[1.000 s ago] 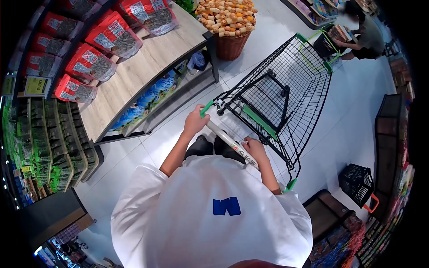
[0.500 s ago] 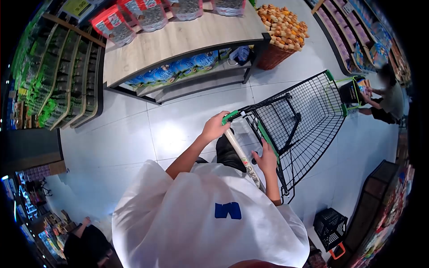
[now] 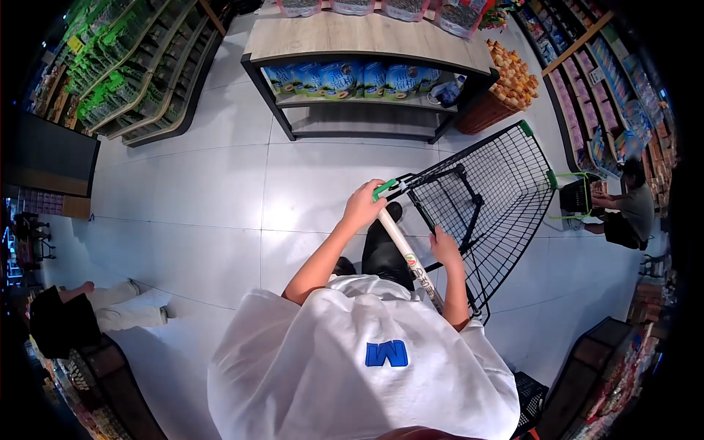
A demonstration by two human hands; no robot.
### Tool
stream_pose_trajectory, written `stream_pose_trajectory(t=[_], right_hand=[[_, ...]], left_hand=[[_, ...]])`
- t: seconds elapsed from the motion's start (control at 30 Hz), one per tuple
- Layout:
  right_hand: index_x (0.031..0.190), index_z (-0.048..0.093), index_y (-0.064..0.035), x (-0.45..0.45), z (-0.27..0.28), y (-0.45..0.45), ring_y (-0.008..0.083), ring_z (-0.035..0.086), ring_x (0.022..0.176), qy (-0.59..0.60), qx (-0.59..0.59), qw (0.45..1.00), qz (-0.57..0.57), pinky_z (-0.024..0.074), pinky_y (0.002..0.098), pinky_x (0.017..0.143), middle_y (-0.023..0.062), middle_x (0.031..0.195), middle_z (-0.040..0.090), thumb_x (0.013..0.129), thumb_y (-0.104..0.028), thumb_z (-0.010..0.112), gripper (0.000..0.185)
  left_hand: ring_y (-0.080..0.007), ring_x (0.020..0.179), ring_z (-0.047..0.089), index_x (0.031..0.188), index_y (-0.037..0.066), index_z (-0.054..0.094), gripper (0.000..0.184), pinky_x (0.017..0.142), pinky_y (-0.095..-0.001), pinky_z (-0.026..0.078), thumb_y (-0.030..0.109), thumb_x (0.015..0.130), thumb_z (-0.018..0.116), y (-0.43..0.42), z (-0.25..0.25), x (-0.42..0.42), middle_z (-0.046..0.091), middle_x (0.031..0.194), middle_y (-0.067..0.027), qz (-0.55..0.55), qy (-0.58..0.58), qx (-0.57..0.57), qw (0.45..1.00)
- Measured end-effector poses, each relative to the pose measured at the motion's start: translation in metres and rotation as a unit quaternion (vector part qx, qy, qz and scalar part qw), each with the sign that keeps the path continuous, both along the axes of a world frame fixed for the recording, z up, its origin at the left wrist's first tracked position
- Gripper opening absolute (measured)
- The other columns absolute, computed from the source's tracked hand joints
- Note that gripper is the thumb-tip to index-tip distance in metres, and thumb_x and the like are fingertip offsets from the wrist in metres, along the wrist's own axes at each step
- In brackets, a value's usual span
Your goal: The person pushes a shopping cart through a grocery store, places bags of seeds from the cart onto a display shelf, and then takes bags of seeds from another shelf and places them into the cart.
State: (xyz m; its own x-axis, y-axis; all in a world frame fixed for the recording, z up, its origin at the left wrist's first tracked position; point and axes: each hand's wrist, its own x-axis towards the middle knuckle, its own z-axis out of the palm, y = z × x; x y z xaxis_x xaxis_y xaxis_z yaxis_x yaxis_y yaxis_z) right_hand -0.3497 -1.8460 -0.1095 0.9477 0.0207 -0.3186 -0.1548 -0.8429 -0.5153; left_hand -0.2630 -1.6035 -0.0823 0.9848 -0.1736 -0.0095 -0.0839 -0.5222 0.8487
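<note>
A black wire shopping cart (image 3: 506, 194) with green corner pieces stands in front of me, angled toward the upper right. My left hand (image 3: 363, 205) is closed around the green-tipped end of its pale push handle (image 3: 400, 242). Past that handle, my right hand (image 3: 446, 248) rests at the rear edge of the cart's basket, its fingers bent against the wire and partly hidden. The visible part of the basket shows bare mesh.
A wooden display table (image 3: 367, 37) holds red-topped bags above blue packages (image 3: 341, 79). Beside it is a wicker basket (image 3: 480, 117) of wrapped goods. A person (image 3: 631, 209) crouches near a black basket (image 3: 576, 196) at right; another person (image 3: 66, 319) is at lower left.
The view has turned, so the display table sits farther right. My right hand's fingers, stretched over the cart's green rear bar before, are now bent at its rear edge. My left hand keeps its hold.
</note>
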Motion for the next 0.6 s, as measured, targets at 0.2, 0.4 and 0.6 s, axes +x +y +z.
stream_pose_trajectory(t=[0.2,0.4,0.6], right_hand=[[0.097,0.043,-0.0019,-0.031,0.064,0.068,0.0432,0.056,0.071,0.021,-0.041,0.997,0.069,0.0422,0.0516,0.065,0.0266,0.073,0.057,0.084,-0.018,0.046,0.021],[0.104,0.042,0.0035,-0.058,0.119,0.127,0.0420,0.057,0.075,0.043,-0.028,0.984,0.168,0.0447,0.0476,0.069,0.0278,0.078,0.058,0.083,-0.023,0.050,0.035],[0.132,0.022,0.0052,-0.106,0.209,0.149,0.0258,0.052,0.102,0.216,0.203,0.926,0.235,0.0405,0.0321,0.084,0.0241,0.116,0.049,0.083,-0.040,0.053,0.074]], left_hand=[[-0.0329,0.089,0.056,0.103,0.006,0.054,0.035,0.077,-0.0382,0.045,0.015,0.069,0.056,0.064,0.048,-0.059,0.058,0.099,-0.0155,0.100,-0.012,-0.036,0.994],[-0.0307,0.104,0.048,0.107,0.010,0.056,0.038,0.087,-0.0360,0.040,0.013,0.069,0.055,0.127,0.121,-0.119,0.053,0.109,-0.0139,0.147,-0.051,0.127,0.980],[-0.0360,0.116,0.035,0.118,0.008,0.049,0.050,0.095,-0.0445,0.031,0.011,0.069,0.055,0.162,0.201,-0.206,0.041,0.123,-0.0192,0.166,-0.056,0.276,0.945]])
